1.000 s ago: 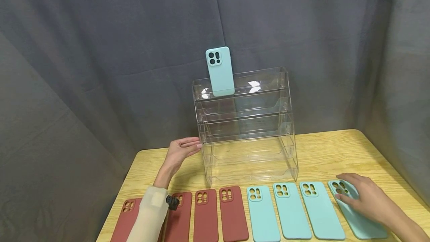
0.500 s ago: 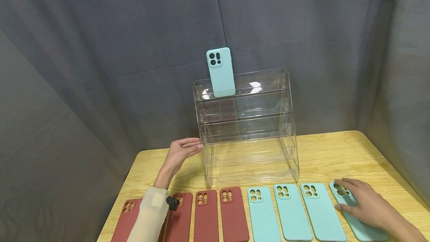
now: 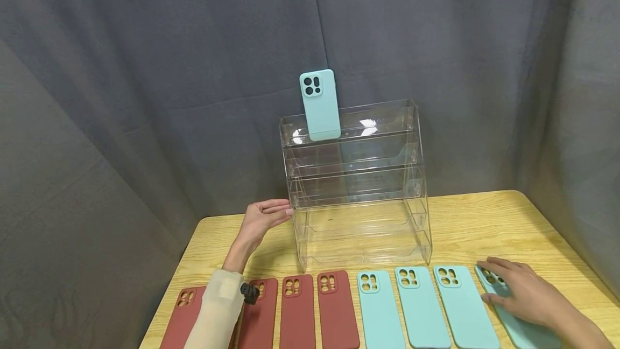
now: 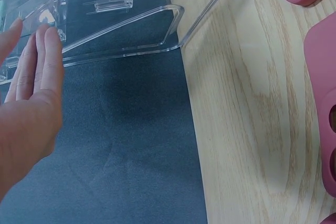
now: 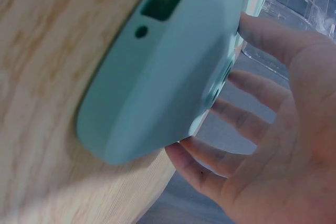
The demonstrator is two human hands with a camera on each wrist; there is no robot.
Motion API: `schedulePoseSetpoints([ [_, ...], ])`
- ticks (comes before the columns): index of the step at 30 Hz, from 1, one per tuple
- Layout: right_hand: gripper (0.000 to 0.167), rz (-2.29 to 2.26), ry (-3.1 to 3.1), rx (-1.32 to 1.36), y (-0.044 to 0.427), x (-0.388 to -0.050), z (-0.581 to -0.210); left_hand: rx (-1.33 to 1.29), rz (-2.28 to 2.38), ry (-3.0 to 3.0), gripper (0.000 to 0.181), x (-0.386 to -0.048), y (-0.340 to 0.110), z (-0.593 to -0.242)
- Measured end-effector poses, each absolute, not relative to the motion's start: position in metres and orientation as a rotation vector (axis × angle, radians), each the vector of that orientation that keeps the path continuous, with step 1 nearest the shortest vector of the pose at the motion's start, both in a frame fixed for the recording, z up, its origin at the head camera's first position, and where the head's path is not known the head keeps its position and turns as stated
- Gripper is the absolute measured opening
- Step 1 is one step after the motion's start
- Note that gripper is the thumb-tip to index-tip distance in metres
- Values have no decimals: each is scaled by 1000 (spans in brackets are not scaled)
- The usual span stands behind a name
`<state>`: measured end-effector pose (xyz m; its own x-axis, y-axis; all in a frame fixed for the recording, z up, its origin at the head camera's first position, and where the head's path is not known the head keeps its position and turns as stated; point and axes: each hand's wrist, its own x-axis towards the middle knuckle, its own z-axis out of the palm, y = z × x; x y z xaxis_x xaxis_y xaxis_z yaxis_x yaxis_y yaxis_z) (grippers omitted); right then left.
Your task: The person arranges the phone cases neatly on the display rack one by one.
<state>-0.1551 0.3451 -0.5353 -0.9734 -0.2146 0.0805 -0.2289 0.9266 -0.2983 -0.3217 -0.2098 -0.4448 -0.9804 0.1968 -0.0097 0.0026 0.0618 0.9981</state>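
Observation:
A clear tiered acrylic display rack [image 3: 363, 230] stands mid-table. One light teal phone case [image 3: 322, 114] leans upright at the left of its top tier. My left hand [image 3: 259, 225] touches the rack's left side with straight fingers; in the left wrist view the fingertips [image 4: 51, 38] meet the clear panel. My right hand [image 3: 523, 290] lies over the rightmost teal phone case [image 3: 523, 332], thumb at its left edge and fingers over its camera end and right edge. The right wrist view shows the fingertips against this case [image 5: 173, 82], which lies on the table.
In front of the rack lie several red phone cases [image 3: 337, 311] on the left and several teal phone cases [image 3: 380, 311] on the right. My left sleeve covers part of the red ones. Grey curtains [image 3: 194, 96] hang behind the wooden table [image 3: 474, 220].
My right hand has shifted slightly left over the rightmost teal case, covering more of its camera end. The left hand stays at the rack. The whole view has drifted slightly.

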Motion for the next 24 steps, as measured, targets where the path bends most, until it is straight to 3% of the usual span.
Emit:
schedulePoseSetpoints([
  [24,64,479,-3035,353,340,-165,-535,200,2073,2158,43,-323,-211,-446],
])
